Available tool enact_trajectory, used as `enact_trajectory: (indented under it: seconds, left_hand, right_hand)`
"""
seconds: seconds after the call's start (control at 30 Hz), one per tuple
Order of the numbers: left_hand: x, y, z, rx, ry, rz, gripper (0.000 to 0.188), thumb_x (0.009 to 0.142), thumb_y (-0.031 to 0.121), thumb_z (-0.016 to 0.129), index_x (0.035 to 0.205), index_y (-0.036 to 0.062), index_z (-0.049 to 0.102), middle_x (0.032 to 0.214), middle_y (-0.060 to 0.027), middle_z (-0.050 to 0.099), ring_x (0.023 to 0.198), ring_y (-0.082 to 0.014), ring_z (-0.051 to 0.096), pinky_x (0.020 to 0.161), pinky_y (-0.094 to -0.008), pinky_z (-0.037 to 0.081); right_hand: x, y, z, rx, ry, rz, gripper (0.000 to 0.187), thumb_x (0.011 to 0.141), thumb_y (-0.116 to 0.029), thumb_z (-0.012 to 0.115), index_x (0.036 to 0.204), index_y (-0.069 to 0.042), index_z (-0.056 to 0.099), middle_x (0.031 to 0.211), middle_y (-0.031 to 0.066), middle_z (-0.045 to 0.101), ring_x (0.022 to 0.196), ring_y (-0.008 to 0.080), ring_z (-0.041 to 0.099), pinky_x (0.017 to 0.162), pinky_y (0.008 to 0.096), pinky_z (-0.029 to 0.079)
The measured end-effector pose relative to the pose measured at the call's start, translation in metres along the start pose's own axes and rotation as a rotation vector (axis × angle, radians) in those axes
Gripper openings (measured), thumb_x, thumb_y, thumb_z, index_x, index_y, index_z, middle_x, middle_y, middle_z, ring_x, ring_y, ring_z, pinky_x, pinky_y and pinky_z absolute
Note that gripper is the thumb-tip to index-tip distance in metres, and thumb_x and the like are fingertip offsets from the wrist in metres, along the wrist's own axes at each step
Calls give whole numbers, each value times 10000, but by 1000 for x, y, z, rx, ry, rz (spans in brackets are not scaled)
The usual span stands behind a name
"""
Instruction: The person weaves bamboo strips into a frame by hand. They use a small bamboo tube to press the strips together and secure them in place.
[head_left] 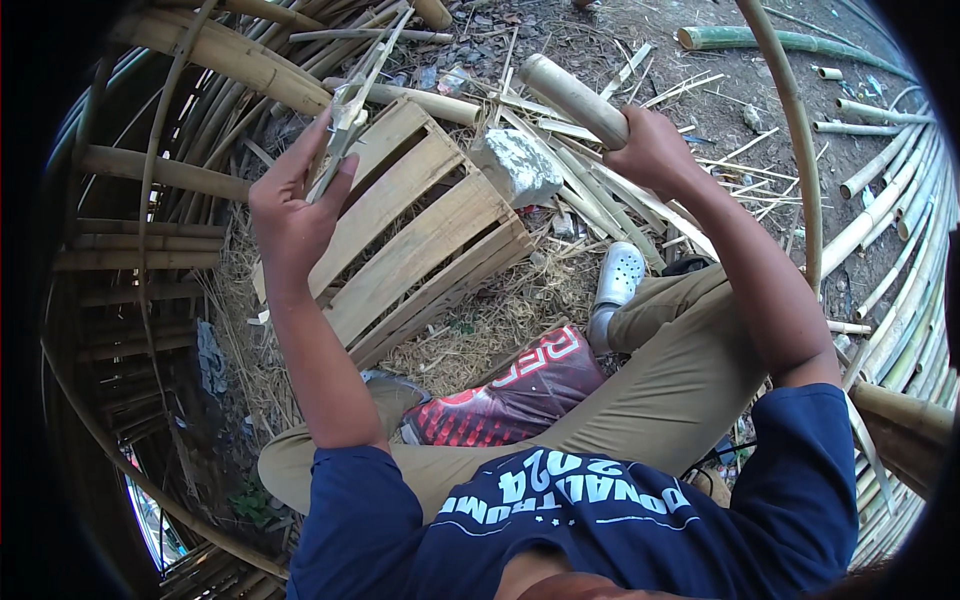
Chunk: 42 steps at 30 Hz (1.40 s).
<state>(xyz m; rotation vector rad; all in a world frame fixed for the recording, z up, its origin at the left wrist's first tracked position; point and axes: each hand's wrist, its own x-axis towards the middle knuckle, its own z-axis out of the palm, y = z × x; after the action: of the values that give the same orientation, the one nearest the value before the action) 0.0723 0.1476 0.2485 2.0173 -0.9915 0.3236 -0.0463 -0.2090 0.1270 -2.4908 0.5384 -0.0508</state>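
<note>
My left hand point(297, 200) is closed around thin split bamboo strips point(350, 118), which point up and away above the near end of a bamboo pole. Where the strips meet, a pale frayed piece shows between them; its details are too small to tell. My right hand point(655, 150) grips one end of a short, thick wooden stick point(570, 95), which slants up to the left. Below and between the hands lies a slatted wooden crate point(410, 220). A rough whitish block point(520, 165) rests against its far right corner.
Bamboo poles point(200, 55) form a frame on the left. Split bamboo pieces point(640, 205) litter the ground ahead. More poles point(900, 210) lie stacked at the right, behind an upright curved pole point(790, 110). A red and dark printed cloth point(510, 395) lies by my crossed legs.
</note>
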Motion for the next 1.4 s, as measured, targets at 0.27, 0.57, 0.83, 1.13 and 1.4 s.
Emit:
enact_trajectory:
  seconds: [0.27, 0.57, 0.83, 1.13, 1.4]
  left_hand:
    - [-14, -6, 28, 146, -103, 52, 577, 823, 21, 820, 1377, 43, 660, 1357, -160, 689, 1226, -248, 689, 1057, -330, 522]
    - [-92, -73, 132, 258, -425, 251, 664, 668, 24, 812, 1314, 52, 660, 1388, -132, 649, 1347, -327, 567, 1137, -458, 451]
    - [-108, -71, 149, 133, -351, 149, 499, 769, 129, 834, 1242, 53, 694, 1344, -135, 673, 1310, -336, 593, 1117, -456, 462]
    - [-70, -118, 135, 350, -219, 19, 517, 980, 124, 623, 1489, 97, 538, 1527, -144, 536, 1432, -333, 475, 1195, -499, 343]
    - [-79, -144, 162, 686, -332, -304, 599, 1045, 254, 418, 1616, 101, 319, 1716, -73, 248, 1602, -236, 163, 1276, -634, 39]
  right_hand:
    - [2, 1, 1, 12, -29, 28, 441, 752, -199, 740, 1112, 49, 686, 1043, 250, 733, 992, 381, 727, 909, 462, 562]
    - [0, 4, 4, 2, -37, 49, 449, 758, -206, 735, 1123, 49, 676, 1033, 249, 734, 979, 377, 732, 901, 469, 567]
    - [1, 8, 7, -31, -51, 33, 456, 761, -209, 727, 1139, 38, 668, 1029, 251, 732, 977, 387, 729, 889, 469, 568]
    - [3, 41, 39, -196, -68, -443, 462, 713, -285, 761, 1102, -57, 658, 834, 176, 709, 803, 399, 706, 748, 498, 557]
    - [0, 66, 74, -269, -204, -560, 407, 632, -289, 791, 957, -77, 669, 827, 122, 696, 771, 374, 699, 702, 484, 559]
